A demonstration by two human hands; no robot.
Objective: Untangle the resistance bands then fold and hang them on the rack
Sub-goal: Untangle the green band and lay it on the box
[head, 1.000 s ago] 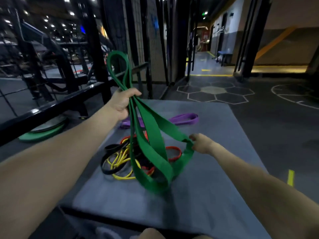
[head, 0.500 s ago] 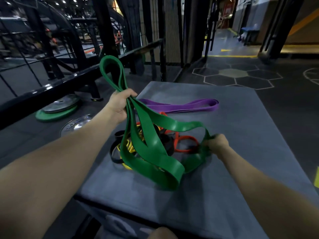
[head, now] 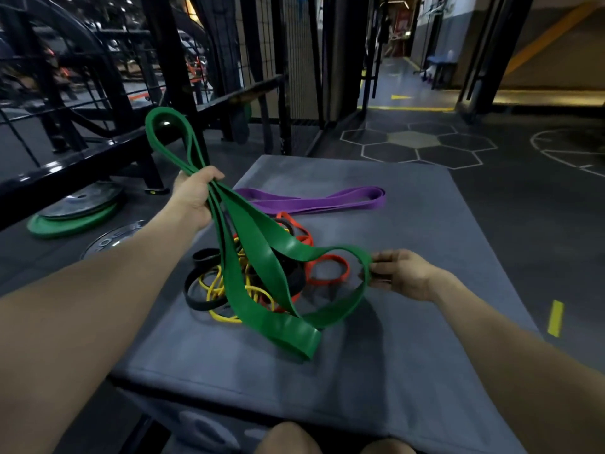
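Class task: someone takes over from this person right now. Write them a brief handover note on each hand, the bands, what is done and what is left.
Left hand: grips the gathered green band, raised above the mat.
Right hand: pinches the green band's far loop.
Purple band: lies folded flat on the mat, apart from the pile.
Red, yellow and black bands: tangled under the green one.
Done: purple folded.
Left: finish folding green, untangle the rest, hang everything.

a wide green band (head: 262, 253) hangs in long twisted loops, its upper loop standing up, its lowest fold touching the grey mat. beneath it lies a tangle of yellow band (head: 219, 291), black band (head: 196, 298) and red band (head: 327, 268). a purple band (head: 314, 201) lies flat, folded, beyond them.
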